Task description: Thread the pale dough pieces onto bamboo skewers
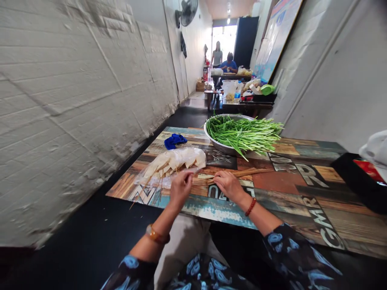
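My left hand (181,187) is closed, thumb against curled fingers, at the right edge of a clear plastic bag (140,177); what it pinches, if anything, is hidden. On the bag lie pale, flat folded pieces (169,161), like tofu sheets, with thin wooden skewers (142,191) sticking out toward the table's near edge. My right hand (229,185) is a little to the right, fingers bent together and low at the left end of a bundle of loose bamboo skewers (249,172). I cannot make out what its fingertips grip.
A metal bowl (225,148) heaped with long green stalks (248,133) stands at the back of the patterned table (302,161). A blue cloth (175,141) lies left of it. A black container (356,181) sits at right. Two people are at the far tables.
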Demonstrator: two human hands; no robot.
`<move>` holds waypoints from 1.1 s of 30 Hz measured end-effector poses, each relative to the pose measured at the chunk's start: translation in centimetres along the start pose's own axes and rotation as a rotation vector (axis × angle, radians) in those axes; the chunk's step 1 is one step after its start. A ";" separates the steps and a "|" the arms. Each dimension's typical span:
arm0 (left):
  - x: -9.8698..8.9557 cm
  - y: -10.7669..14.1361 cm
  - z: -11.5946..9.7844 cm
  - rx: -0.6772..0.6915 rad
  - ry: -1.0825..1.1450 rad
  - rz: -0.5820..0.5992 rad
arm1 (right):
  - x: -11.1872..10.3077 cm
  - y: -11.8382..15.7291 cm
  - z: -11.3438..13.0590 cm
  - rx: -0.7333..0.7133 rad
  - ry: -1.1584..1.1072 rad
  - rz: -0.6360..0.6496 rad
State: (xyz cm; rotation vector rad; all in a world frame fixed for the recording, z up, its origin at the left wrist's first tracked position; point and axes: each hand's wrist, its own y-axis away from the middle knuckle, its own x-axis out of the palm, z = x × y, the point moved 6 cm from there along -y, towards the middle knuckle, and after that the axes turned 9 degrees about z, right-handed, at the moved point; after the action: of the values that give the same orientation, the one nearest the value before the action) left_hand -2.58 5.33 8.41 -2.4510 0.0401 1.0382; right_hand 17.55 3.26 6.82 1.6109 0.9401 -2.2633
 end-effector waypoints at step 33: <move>6.7 0.1 -7.7 0.316 -0.651 0.406 | -1.1 0.4 -0.8 -0.095 -0.001 0.045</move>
State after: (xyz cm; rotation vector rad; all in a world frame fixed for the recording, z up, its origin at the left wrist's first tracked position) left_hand 7.40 2.94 8.42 -1.7635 0.4627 1.8038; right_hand 18.75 3.22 7.54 1.5752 0.9860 -2.1552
